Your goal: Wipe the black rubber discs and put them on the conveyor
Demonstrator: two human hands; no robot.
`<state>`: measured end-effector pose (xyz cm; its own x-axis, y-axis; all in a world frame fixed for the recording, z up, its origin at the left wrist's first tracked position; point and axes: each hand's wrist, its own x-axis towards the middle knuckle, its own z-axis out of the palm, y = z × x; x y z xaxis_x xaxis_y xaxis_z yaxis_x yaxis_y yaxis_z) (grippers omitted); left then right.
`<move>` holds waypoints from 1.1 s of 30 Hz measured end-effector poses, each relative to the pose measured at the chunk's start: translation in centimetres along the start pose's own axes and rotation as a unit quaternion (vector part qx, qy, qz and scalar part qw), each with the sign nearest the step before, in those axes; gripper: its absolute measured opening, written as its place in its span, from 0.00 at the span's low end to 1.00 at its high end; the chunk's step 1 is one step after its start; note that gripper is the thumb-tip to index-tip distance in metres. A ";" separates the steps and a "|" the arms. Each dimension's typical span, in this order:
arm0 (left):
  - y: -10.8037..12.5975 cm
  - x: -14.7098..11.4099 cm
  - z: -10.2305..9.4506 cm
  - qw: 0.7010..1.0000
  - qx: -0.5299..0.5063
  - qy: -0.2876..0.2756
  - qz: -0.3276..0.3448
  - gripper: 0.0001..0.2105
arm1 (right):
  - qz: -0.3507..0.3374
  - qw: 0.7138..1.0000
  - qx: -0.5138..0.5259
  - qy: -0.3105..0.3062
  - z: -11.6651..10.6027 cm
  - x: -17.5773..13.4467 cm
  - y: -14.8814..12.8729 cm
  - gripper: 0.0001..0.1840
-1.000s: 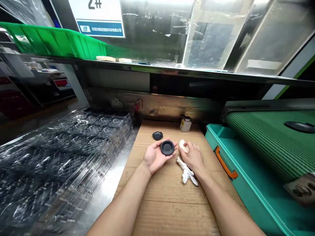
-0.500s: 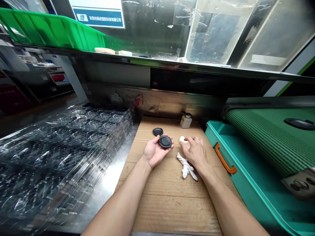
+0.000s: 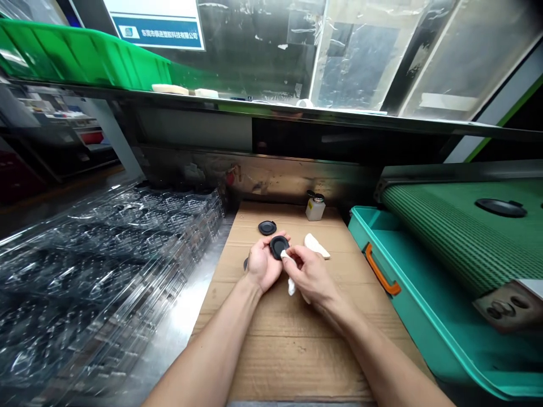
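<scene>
My left hand (image 3: 263,264) is closed on a round black plastic lid (image 3: 279,246), its dished face turned up. Pinched in my right hand (image 3: 309,270) is a white cloth (image 3: 291,285), whose tip touches the lid's edge; part of the cloth hangs below the fingers. Just beyond my left hand, a second black lid (image 3: 267,228) lies on the cardboard (image 3: 271,350). The edge of another dark piece (image 3: 245,263) peeks out left of my left hand, mostly hidden. A white half-round pad (image 3: 316,246) rests beyond my right hand.
A small white bottle (image 3: 315,208) stands at the cardboard's far end. Clear plastic trays (image 3: 106,254) are stacked at left. On the right are a teal bin (image 3: 418,299) with an orange handle (image 3: 382,271) and a green conveyor belt (image 3: 449,226) carrying a black lid (image 3: 500,207). A green crate (image 3: 85,56) sits on the shelf.
My right hand has left the white pad, picked up the cloth and brought it left to the lid. My left hand has tilted the lid toward me.
</scene>
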<state>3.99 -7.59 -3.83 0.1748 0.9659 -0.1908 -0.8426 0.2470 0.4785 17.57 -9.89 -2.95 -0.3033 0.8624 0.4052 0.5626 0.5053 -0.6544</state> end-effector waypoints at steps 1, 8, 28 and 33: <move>-0.3 -0.1 0.1 1.000 0.007 0.002 -0.002 0.16 | -0.004 1.000 -0.002 0.009 0.5 -0.1 -0.1 0.06; -1.8 0.0 0.3 0.999 0.048 0.026 -0.001 0.13 | -0.040 0.997 -0.059 0.040 1.8 -0.3 0.1 0.08; -1.8 0.8 -0.2 1.000 -0.019 0.015 0.002 0.10 | -0.027 0.985 -0.167 0.029 1.3 -0.8 -0.7 0.09; -2.0 0.4 0.2 1.000 -0.012 0.015 -0.003 0.10 | -0.012 0.996 -0.079 0.042 0.7 -0.2 0.3 0.06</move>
<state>5.81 -7.67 -4.70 0.1650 0.9617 -0.2191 -0.8535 0.2505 0.4570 17.27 -9.83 -3.68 -0.2571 0.8414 0.4754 0.6723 0.5091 -0.5374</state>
